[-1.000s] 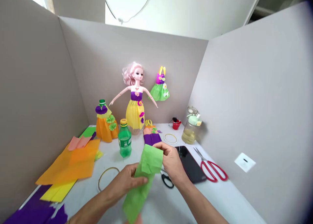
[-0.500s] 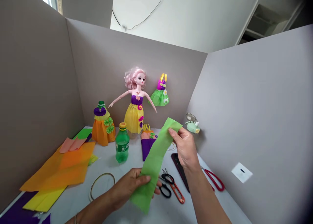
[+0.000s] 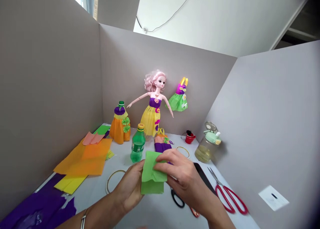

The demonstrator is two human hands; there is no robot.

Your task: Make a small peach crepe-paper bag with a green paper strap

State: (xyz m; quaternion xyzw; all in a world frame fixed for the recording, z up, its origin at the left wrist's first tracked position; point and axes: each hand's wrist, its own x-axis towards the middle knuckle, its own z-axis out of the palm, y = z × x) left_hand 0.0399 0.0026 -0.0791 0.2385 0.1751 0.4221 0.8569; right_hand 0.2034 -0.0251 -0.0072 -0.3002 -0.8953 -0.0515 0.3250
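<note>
A strip of green paper (image 3: pixel 152 169) is folded over on itself between my hands, low in the middle of the view. My left hand (image 3: pixel 132 185) grips its left edge, with some fingers hidden behind the paper. From the right, my right hand (image 3: pixel 178 172) pinches the upper right part, fingertips on the front layer. Just behind the paper stands a green bottle (image 3: pixel 138 145) with a yellow cap. Farther back, a pink-haired doll (image 3: pixel 153 105) in a purple and yellow dress stands with its arms spread.
Orange sheets (image 3: pixel 85 159) and purple sheets (image 3: pixel 37 202) lie left. Red-handled scissors (image 3: pixel 230 195), a dark phone (image 3: pixel 203 177) and a jar (image 3: pixel 205 150) are right. A small orange dress (image 3: pixel 120 127) stands at back left; a green dress (image 3: pixel 178 100) hangs on the wall.
The green strip was stretched out at a slant; now it is folded. My right hand has come down and closer to my left. The view has turned, showing more of the right side.
</note>
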